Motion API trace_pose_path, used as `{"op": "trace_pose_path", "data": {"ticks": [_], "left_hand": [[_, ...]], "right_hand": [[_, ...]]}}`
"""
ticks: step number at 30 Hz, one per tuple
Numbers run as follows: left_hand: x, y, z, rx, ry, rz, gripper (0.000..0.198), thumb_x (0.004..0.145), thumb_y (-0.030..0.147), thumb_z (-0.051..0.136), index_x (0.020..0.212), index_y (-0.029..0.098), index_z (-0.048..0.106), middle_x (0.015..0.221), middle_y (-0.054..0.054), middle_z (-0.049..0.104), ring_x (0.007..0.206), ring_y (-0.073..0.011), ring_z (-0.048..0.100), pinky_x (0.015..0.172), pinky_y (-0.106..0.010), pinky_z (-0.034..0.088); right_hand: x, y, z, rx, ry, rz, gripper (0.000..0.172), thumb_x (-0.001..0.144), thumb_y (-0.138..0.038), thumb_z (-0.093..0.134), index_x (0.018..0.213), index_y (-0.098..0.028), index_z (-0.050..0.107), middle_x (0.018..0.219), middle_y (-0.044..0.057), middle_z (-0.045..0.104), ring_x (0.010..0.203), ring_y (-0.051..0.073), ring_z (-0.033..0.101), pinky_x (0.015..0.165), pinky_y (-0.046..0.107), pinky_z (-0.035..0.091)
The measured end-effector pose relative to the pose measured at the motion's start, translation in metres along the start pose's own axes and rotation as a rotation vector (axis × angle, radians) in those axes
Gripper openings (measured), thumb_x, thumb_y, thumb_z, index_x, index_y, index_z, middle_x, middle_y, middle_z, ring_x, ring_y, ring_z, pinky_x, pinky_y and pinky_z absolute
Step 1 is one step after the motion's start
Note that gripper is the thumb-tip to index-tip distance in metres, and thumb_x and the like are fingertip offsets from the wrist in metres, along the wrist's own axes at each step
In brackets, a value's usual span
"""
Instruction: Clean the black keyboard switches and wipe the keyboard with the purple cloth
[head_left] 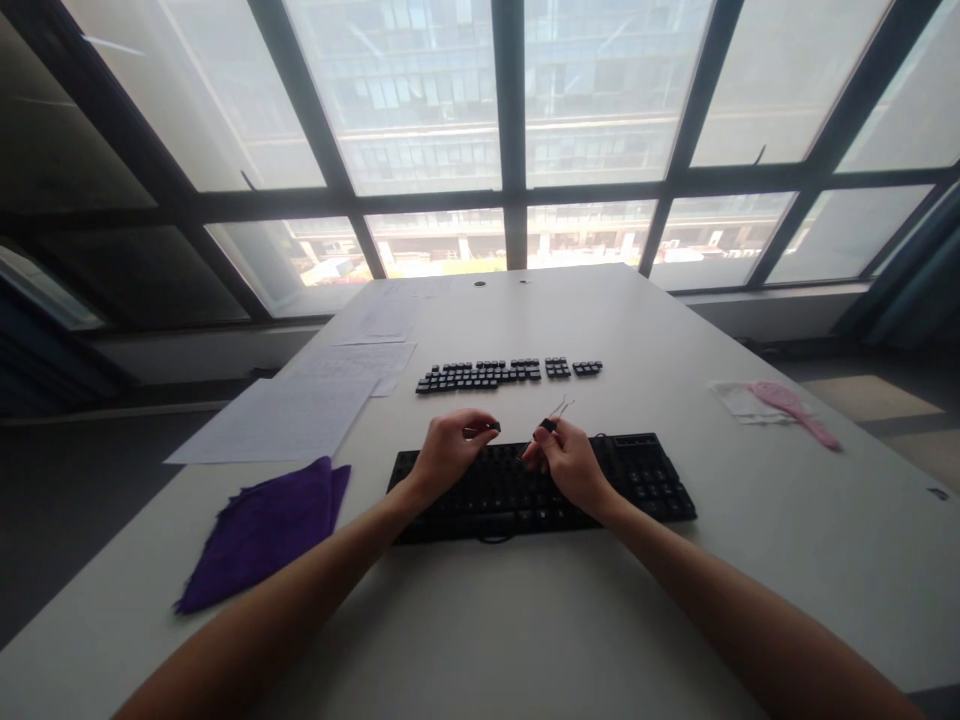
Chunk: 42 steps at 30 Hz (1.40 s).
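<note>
A black keyboard (495, 510) lies across the table in front of me, with both hands above it. My left hand (454, 445) is closed in a pinch on a small dark keycap (493, 427), over the keyboard's left half. My right hand (570, 462) is closed around a keycap puller (550, 425) with a dark handle; its thin wire loops point up and away from me. Just beyond the keyboard, loose black keycaps (480, 376) stand in rows and small groups. Parts of the keyboard are hidden under my hands.
On the left lie a folded purple cloth (262, 535) and several white paper sheets (277, 420). A pink hairbrush (787, 400) rests partly on a white tissue (735, 402) at the right. The white table (555, 315) reaches toward large windows.
</note>
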<state>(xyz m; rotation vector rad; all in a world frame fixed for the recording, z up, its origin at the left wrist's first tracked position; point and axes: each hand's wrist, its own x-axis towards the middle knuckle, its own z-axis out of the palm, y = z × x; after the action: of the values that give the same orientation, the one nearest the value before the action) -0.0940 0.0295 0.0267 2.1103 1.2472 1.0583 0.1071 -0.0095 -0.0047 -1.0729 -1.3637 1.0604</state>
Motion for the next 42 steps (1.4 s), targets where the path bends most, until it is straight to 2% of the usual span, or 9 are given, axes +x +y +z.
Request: {"op": "trace_pose_path", "data": {"ticks": [5,10,16,22,29,34,38,40,42], "left_hand": [[0.043,-0.029,0.012,0.185,-0.105,0.068,0.010,0.080,0.021,0.071,0.089,0.017,0.074,0.079,-0.003,0.075,0.073,-0.0175,0.069,0.072,-0.028,0.054],[0.074,-0.045,0.025,0.337,-0.230,0.175,0.011,0.084,0.016,0.066,0.086,0.017,0.077,0.083,-0.006,0.075,0.077,-0.0189,0.068,0.077,-0.030,0.051],[0.094,-0.056,0.030,0.436,-0.177,0.261,0.012,0.086,0.019,0.066,0.082,0.020,0.078,0.103,-0.007,0.069,0.103,-0.0242,0.057,0.096,-0.038,0.045],[0.112,-0.066,0.031,0.522,-0.104,0.258,0.011,0.082,0.020,0.070,0.074,0.021,0.077,0.102,-0.007,0.065,0.101,-0.0257,0.050,0.095,-0.040,0.045],[0.114,-0.070,0.032,0.516,-0.063,0.224,0.006,0.080,0.019,0.071,0.077,0.021,0.076,0.103,-0.008,0.063,0.103,-0.0266,0.050,0.094,-0.040,0.046],[0.115,-0.065,0.029,0.510,-0.040,0.204,0.008,0.078,0.020,0.073,0.085,0.020,0.076,0.102,-0.008,0.063,0.102,-0.0262,0.051,0.094,-0.040,0.046],[0.105,-0.044,0.020,0.479,0.016,0.205,0.012,0.082,0.022,0.069,0.092,0.018,0.075,0.102,-0.009,0.064,0.101,-0.0253,0.053,0.096,-0.040,0.045],[0.088,-0.027,0.017,0.431,0.016,0.220,0.012,0.085,0.020,0.065,0.093,0.018,0.074,0.100,-0.008,0.065,0.100,-0.0239,0.056,0.097,-0.041,0.044],[0.062,-0.008,0.016,0.356,-0.041,0.231,0.014,0.086,0.018,0.062,0.095,0.018,0.072,0.098,-0.006,0.066,0.098,-0.0226,0.058,0.096,-0.039,0.044]], "right_hand": [[0.001,0.002,0.000,-0.032,0.002,-0.016,0.029,0.095,-0.046,0.052,0.082,-0.020,0.054,0.070,0.005,0.071,0.057,0.018,0.066,0.050,0.026,0.045],[0.001,0.003,0.000,-0.040,0.003,-0.018,0.029,0.095,-0.044,0.052,0.080,-0.019,0.054,0.070,0.005,0.071,0.057,0.017,0.066,0.053,0.027,0.047],[0.000,0.004,0.000,-0.041,-0.017,-0.016,0.028,0.096,-0.043,0.052,0.080,-0.019,0.055,0.071,0.004,0.071,0.058,0.017,0.065,0.054,0.027,0.047],[-0.001,0.005,-0.001,-0.033,-0.023,-0.009,0.028,0.095,-0.043,0.053,0.080,-0.020,0.055,0.071,0.004,0.071,0.058,0.017,0.065,0.054,0.027,0.048],[0.000,0.004,-0.001,-0.055,-0.027,-0.018,0.028,0.095,-0.042,0.053,0.080,-0.019,0.057,0.072,0.005,0.071,0.059,0.017,0.065,0.054,0.027,0.047],[0.000,0.002,-0.001,-0.013,-0.028,-0.013,0.027,0.095,-0.042,0.053,0.080,-0.019,0.055,0.070,0.004,0.069,0.058,0.017,0.065,0.055,0.027,0.047],[0.000,0.000,-0.002,-0.004,0.005,-0.048,0.025,0.095,-0.038,0.053,0.078,-0.019,0.056,0.072,0.003,0.068,0.063,0.017,0.064,0.059,0.027,0.047],[0.000,-0.002,-0.004,-0.049,0.034,-0.079,0.024,0.094,-0.034,0.053,0.076,-0.019,0.056,0.070,0.002,0.065,0.062,0.016,0.060,0.060,0.027,0.045],[-0.001,-0.004,-0.005,-0.120,0.043,-0.104,0.024,0.093,-0.031,0.054,0.073,-0.019,0.056,0.065,0.000,0.061,0.060,0.015,0.056,0.060,0.027,0.043]]}}
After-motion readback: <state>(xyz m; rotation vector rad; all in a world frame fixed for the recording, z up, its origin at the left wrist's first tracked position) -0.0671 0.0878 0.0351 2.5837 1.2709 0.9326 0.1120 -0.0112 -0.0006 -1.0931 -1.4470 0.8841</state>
